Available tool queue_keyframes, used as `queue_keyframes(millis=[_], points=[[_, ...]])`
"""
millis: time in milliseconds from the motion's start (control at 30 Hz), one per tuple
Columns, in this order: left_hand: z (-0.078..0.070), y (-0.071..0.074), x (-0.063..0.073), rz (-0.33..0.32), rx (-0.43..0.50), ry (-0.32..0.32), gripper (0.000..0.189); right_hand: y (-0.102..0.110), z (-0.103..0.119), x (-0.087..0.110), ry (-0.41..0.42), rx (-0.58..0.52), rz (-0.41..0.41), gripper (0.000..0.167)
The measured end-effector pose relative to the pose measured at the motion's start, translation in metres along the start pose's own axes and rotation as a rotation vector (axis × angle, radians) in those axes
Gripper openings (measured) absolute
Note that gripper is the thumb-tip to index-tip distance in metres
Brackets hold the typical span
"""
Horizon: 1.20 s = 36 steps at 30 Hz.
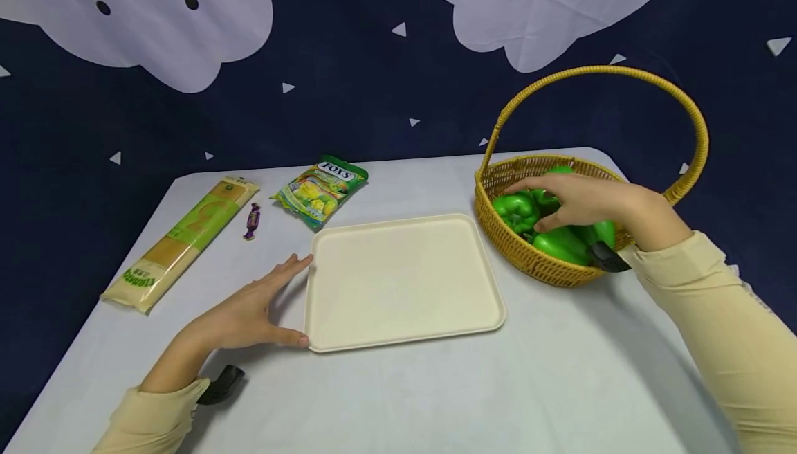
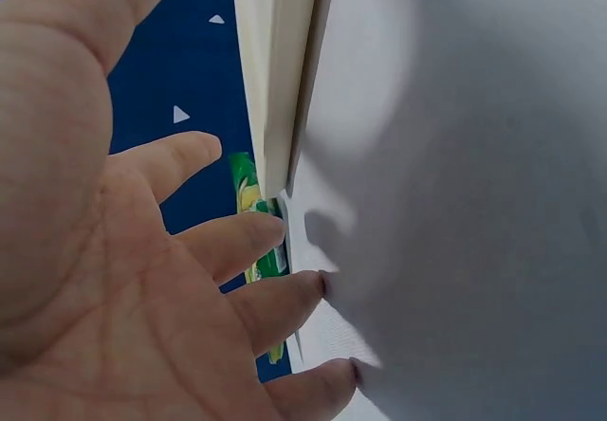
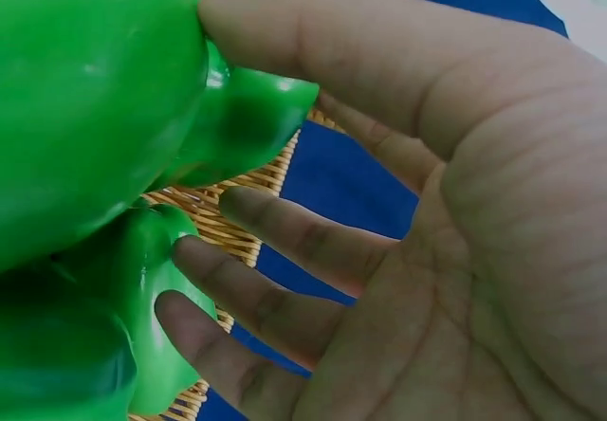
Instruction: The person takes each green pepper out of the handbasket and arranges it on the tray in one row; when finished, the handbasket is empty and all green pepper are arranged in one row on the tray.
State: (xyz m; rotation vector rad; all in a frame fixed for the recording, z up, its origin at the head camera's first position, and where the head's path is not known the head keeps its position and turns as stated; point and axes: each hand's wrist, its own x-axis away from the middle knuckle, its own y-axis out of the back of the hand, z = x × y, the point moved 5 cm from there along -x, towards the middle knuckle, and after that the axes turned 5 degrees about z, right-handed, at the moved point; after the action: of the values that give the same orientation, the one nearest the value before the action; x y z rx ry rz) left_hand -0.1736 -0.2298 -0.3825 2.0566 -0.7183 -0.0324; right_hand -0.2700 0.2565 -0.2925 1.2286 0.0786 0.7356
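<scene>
A cream rectangular tray (image 1: 405,284) lies flat in the middle of the white table. My left hand (image 1: 249,312) is at its left edge, thumb and fingers spread, with the thumb tip right at the near corner. In the left wrist view the tray's rim (image 2: 277,80) runs above the fingers, and the palm holds nothing. Over the wicker basket (image 1: 542,267) at the right, my right hand (image 1: 579,199) reaches in with fingers apart. Green bell peppers (image 1: 517,212) fill the basket, partly hidden under that hand. The right wrist view has the thumb tip right at a large green pepper (image 3: 95,99).
The basket's tall hoop handle (image 1: 604,70) arches above the right wrist. At the back left lie a green candy bag (image 1: 320,191), a small purple wrapped candy (image 1: 252,221) and a long noodle packet (image 1: 183,243). A dark blue cloth (image 1: 373,94) hangs behind the table.
</scene>
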Motion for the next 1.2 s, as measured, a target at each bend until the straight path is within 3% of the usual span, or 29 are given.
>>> queue_keyframes(millis=[267,567,900,1200], points=[[0.002,-0.006,0.002,0.004,0.033,0.001,0.128,-0.002,0.003,-0.015,-0.014,0.050,0.022,0.079],[0.004,-0.011,-0.001,0.003,0.037,0.028,0.126,-0.004,0.002,-0.027,-0.090,0.122,0.039,0.080],[0.003,-0.012,-0.001,0.002,0.043,0.034,0.125,-0.002,-0.009,-0.031,-0.028,0.073,0.000,0.072],[0.005,-0.013,-0.001,-0.002,0.027,0.040,0.126,0.000,-0.006,-0.035,-0.004,0.039,-0.012,0.067]])
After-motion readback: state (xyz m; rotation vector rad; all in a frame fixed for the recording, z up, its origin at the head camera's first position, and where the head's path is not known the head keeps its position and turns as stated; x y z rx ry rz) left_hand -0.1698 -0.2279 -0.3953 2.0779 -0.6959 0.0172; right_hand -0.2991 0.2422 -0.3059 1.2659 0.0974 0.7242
